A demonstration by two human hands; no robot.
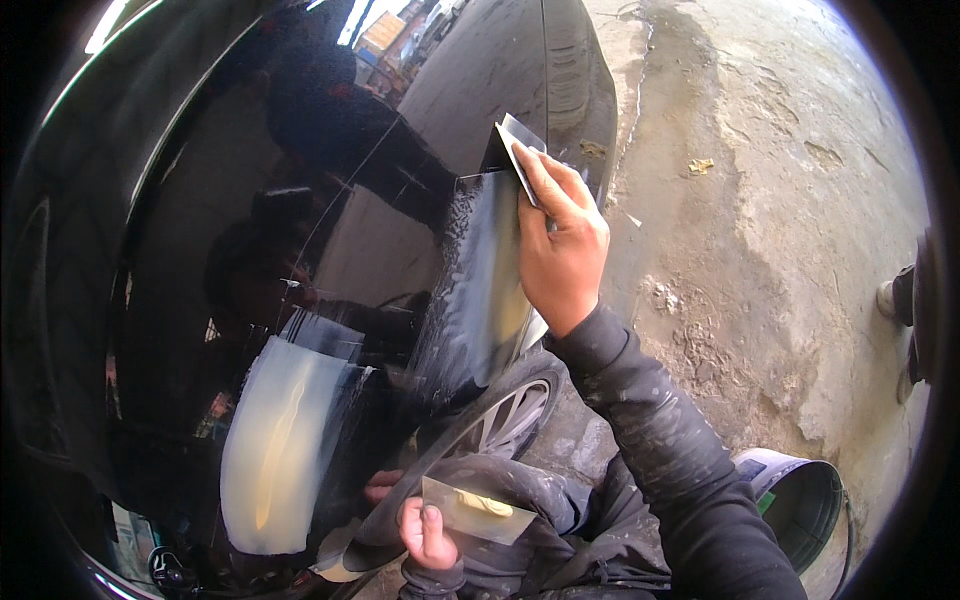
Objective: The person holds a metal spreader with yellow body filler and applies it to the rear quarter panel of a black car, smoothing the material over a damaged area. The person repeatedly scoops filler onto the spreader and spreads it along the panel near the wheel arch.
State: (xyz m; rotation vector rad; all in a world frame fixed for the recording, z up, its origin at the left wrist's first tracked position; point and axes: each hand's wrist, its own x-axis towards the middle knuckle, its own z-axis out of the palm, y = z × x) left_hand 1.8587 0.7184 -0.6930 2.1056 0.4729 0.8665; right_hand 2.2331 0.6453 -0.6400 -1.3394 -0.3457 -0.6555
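My right hand (565, 245) grips a thin flat putty spreader (512, 160), with its fingers closed over the blade. The spreader is tilted at the upper end of a smeared patch of filler (470, 270) on a black car body panel (340, 245). Lower down, near my lap, my left hand (430, 538) pinches a thin flat plate (450, 508) by its left end. On that plate lies a dab of yellowish putty (485, 503). A second, whitish filler patch (285, 450) with a yellow streak along its middle covers the panel at the lower left.
A car wheel (510, 418) sits beneath the panel, beside my knees. At lower right lies or stands a round bucket (795, 510). Rough concrete floor (780, 280) stretches along the right, with a yellow scrap (700, 166) on it. Another person's foot (890, 298) shows at the right edge.
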